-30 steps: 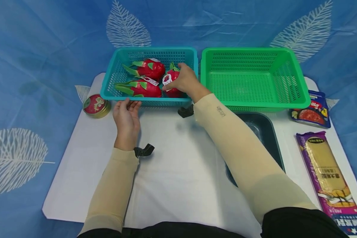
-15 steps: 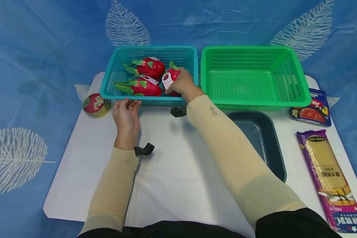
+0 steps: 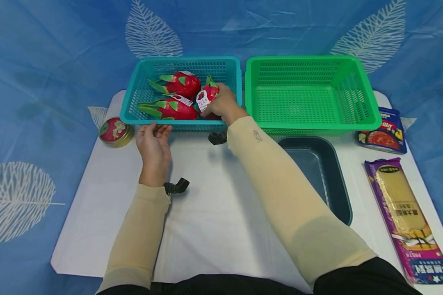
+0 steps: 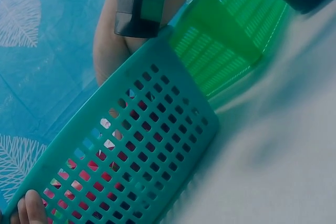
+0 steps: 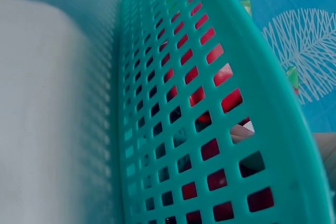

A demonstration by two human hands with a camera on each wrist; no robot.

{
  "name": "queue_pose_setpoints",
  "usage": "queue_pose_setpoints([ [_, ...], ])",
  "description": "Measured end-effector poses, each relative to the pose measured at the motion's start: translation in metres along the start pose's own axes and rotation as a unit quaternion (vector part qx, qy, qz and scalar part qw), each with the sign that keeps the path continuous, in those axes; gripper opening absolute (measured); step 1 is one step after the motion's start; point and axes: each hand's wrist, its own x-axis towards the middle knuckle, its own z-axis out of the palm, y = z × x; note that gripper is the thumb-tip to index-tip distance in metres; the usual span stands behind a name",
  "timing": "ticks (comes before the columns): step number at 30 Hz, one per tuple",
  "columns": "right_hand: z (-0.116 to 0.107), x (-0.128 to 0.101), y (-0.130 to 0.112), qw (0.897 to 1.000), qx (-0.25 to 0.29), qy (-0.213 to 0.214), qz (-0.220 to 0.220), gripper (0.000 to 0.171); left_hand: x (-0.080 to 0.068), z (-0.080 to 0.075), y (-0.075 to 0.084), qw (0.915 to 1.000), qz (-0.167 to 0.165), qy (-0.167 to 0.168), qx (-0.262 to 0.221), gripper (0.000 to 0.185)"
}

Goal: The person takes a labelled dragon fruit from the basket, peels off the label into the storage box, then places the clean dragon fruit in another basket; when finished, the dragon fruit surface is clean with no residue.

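In the head view, a teal basket (image 3: 181,122) holds two red dragon fruits with green leaf tips, the rear dragon fruit (image 3: 184,85) and the front dragon fruit (image 3: 175,110), lying side by side. My right hand (image 3: 223,102) reaches into its right end and grips a third dragon fruit (image 3: 211,91), which has a white label facing left. Darker red shows just under that hand. My left hand (image 3: 153,151) rests at the front of the basket, its loosely bent fingers (image 4: 35,208) touching the outer wall by the rim in the left wrist view.
A green basket (image 3: 310,127) stands right of the teal one, with a dark tray (image 3: 341,200) in front, partly under my right sleeve. A blue food pouch (image 3: 384,137) and a purple pasta pack (image 3: 404,209) lie at the right. A round tin (image 3: 115,132) sits at the left.
My right hand has shifted slightly left with the dragon fruit, whose label has turned and tilted toward the left. The left hand has stayed at the basket's front.
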Motion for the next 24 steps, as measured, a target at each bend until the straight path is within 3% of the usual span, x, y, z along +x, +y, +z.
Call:
queue_pose_setpoints([
  [12,0.0000,-0.0009,-0.0015,0.999,-0.036,0.020,-0.001,0.093,0.0000,-0.0001,0.0010,0.9999,-0.002,-0.015,-0.002,0.020],
  [24,-0.0001,-0.0047,-0.0056,0.995,-0.096,0.012,-0.016,0.100,-0.0003,-0.0021,0.0020,0.9998,-0.005,-0.015,0.012,0.034],
])
